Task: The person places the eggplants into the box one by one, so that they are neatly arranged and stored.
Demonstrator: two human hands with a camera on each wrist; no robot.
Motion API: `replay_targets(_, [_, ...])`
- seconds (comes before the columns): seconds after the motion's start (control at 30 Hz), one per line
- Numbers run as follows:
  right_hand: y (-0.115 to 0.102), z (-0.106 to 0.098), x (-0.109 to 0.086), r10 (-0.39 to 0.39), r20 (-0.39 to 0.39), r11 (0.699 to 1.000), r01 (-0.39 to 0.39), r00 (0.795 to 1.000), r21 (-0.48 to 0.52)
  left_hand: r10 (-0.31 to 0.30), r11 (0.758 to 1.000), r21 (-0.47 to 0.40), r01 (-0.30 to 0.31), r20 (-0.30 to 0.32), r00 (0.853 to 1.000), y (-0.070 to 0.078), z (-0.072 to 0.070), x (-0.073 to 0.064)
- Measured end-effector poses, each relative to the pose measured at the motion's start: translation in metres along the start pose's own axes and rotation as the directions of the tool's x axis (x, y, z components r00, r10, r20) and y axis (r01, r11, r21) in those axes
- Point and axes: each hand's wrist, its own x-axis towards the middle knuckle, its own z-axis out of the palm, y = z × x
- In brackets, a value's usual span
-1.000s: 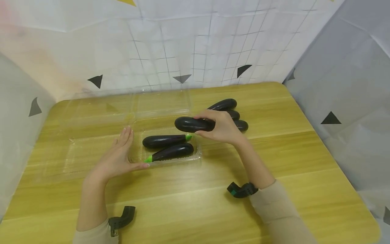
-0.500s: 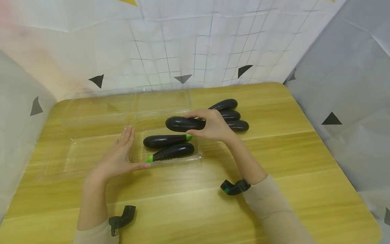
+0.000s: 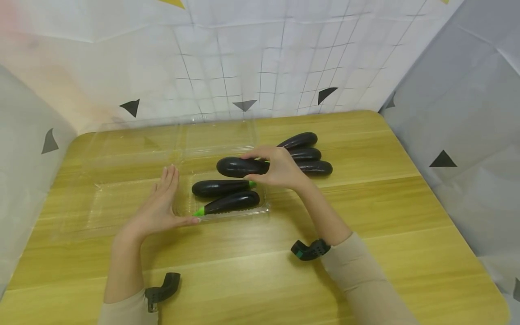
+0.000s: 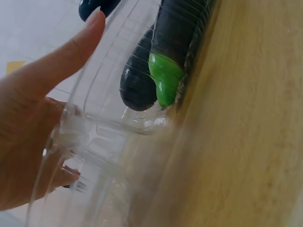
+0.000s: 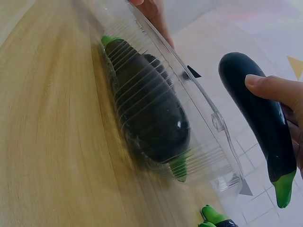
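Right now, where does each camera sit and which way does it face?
Head: on the head, facing forward and down at the table; left hand, right hand and forearms show.
Left wrist: on that wrist, facing the left hand at the clear container.
Right wrist: on that wrist, facing the right hand gripping an eggplant; left hand partly visible at top.
Both wrist views share the container.

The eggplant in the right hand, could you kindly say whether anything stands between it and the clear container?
Nothing visible does: the held eggplant is above the clear container's rim; the two eggplants inside lie lower.
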Motion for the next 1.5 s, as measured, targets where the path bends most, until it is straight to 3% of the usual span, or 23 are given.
replay_targets(0.8, [0.0,0.021,0.021,0.047,0.046,0.996,-0.05,0.998,0.072,0.006,1.0,-0.014,-0.006,-0.008,1.0,-0.006,0.003,0.003])
replay_targets(1.5, [0.0,0.038,0.035,0.077,0.146,0.996,-0.07,0.986,-0.05,0.001,1.0,-0.027,-0.001,0.003,1.0,-0.005,0.003,0.003])
